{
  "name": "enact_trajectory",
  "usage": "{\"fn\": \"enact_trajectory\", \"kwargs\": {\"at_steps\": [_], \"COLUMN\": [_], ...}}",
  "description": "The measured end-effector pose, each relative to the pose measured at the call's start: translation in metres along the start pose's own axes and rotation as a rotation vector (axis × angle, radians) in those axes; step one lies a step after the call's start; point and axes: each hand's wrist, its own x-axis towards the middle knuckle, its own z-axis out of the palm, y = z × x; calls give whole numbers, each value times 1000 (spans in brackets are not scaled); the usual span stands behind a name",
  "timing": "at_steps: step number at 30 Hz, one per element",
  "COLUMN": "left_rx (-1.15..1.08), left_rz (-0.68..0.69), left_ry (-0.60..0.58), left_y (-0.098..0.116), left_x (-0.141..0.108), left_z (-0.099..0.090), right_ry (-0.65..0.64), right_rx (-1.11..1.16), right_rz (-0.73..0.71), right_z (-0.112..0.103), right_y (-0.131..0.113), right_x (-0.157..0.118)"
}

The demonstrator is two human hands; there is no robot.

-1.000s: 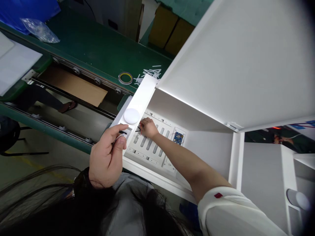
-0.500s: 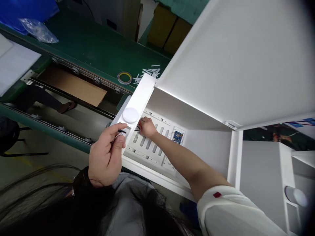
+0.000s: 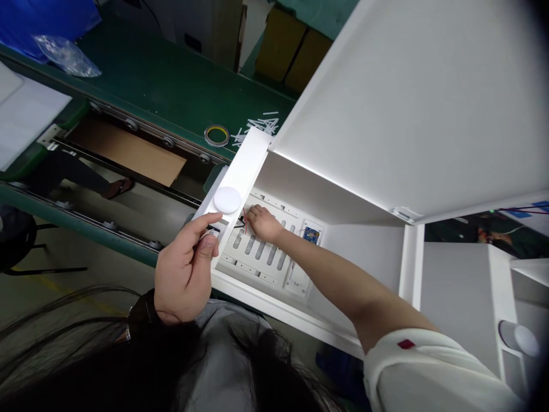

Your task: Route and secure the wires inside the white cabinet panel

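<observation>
A white box-shaped cabinet [image 3: 253,289] lies with its big door [image 3: 412,103] swung open. At the narrow end panel, beside a round white knob [image 3: 227,199], my left hand [image 3: 184,274] has thumb and forefinger bent towards each other over a small black-and-white part [image 3: 213,230] at a slot. My right hand [image 3: 266,224] reaches inside the cabinet, fingers curled over the slotted inner plate [image 3: 257,252]. Red and black wires [image 3: 245,220] stick out beside its fingertips. What those fingers grip is hidden. Further along the plate sits a blue circuit board [image 3: 311,233], partly behind my forearm.
On the green bench lie a tape roll [image 3: 217,135], several white strips [image 3: 259,126] and a clear plastic bag [image 3: 67,55]. A cardboard sheet [image 3: 128,150] lies between the roller rails. Another white cabinet [image 3: 454,297] stands at right. A person's foot [image 3: 118,187] shows below the rails.
My right hand has drawn back slightly to the right inside the cabinet, and my forearm and sleeve have shifted right. My left hand stays at the slot.
</observation>
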Motion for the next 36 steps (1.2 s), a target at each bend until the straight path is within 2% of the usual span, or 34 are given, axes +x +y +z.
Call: {"fn": "enact_trajectory", "kwargs": {"at_steps": [4, 8, 10, 12, 15, 17, 19, 21, 24, 26, 28, 31, 32, 34, 36], "left_rx": [-73, -111, -168, -249, -389, -469, -454, -307, -42, 26, 31, -3, -12, -6, 50], "left_rz": [-21, -59, -96, -156, -280, -343, -369, -344, -238, -185, -160, -119, -100, -44, 41], "left_ry": [10, -44, -66, -97, -174, -240, -308, -382, -458, -432, -343, -177, -132, -78, -56], "left_y": [3, 3, 5, 8, 16, 21, 25, 30, 35, 36, 32, 20, 15, 9, 5], "left_x": [1, 5, 9, 14, 22, 26, 27, 27, 24, 21, 18, 13, 12, 10, 8], "left_z": [0, -2, -5, -8, -10, -9, -7, -5, -4, -5, -7, -9, -10, -9, -7], "right_ry": [86, 217, 315, 361, 360, 347, 341, 352, 371, 379, 432, 553, 524, 298, 95], "right_rx": [216, 447, 581, 761, 990, 1052, 1052, 1029, 1039, 1101, 1156, 1054, 955, 729, 560], "right_rz": [178, 411, 445, 375, 184, 70, -9, -45, -53, -44, 36, 356, 477, 626, 532], "right_z": [-42, -107, -140, -169, -201, -213, -219, -221, -221, -218, -206, -161, -140, -92, -48], "right_y": [12, 17, 10, -3, -32, -53, -72, -87, -101, -100, -86, -49, -36, -15, -4], "right_x": [-14, -27, -35, -43, -53, -56, -57, -56, -55, -52, -47, -34, -29, -22, -17]}}
